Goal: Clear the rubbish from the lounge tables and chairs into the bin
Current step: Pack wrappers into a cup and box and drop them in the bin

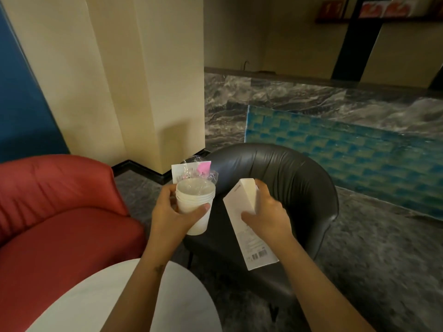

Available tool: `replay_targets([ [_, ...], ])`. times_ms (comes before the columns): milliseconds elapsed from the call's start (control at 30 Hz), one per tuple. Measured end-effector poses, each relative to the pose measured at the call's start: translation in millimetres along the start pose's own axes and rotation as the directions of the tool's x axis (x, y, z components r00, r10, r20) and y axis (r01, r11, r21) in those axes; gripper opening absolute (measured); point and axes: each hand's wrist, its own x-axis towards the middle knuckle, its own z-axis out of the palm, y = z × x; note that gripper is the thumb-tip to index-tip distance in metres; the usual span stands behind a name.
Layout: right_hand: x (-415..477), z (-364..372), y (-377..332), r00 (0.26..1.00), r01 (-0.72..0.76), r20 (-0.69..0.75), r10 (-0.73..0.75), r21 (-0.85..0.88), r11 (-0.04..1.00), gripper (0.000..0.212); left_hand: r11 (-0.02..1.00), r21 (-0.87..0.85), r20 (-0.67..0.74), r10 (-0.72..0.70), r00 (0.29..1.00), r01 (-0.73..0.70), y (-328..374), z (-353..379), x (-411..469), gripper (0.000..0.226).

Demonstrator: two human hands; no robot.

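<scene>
both hands are full over the black chair (282, 173), the left hand (171, 212) gripping stacked paper cups (195, 207) stuffed with a plastic wrapper (191, 173), the right hand (266, 212) holding a white carton (247, 224), so collecting looks done and carrying to the unseen bin comes next.

No legible txt; box (247, 219) print blurred.

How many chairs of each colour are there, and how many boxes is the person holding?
Red chairs: 1
Black chairs: 1
White boxes, held in the right hand: 1
Total: 3
The left hand holds a stack of white paper cups, not a box.
</scene>
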Motion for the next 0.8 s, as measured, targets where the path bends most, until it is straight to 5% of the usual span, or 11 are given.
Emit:
replay_targets([
  [400,210.1,7.4,108.6,0.996,-0.031,0.081,0.033,-0.024,0.999,0.080,0.995,0.096,-0.006,-0.026,1.000,0.026,-44.5,166.9,139.7,0.057],
  [800,380.8,191.1,221.5,0.943,-0.294,0.131,0.306,-0.102,0.950,0.080,0.970,0.074,0.089,-0.238,0.967,0.231,-256.0,260.0,274.4,0.066],
])
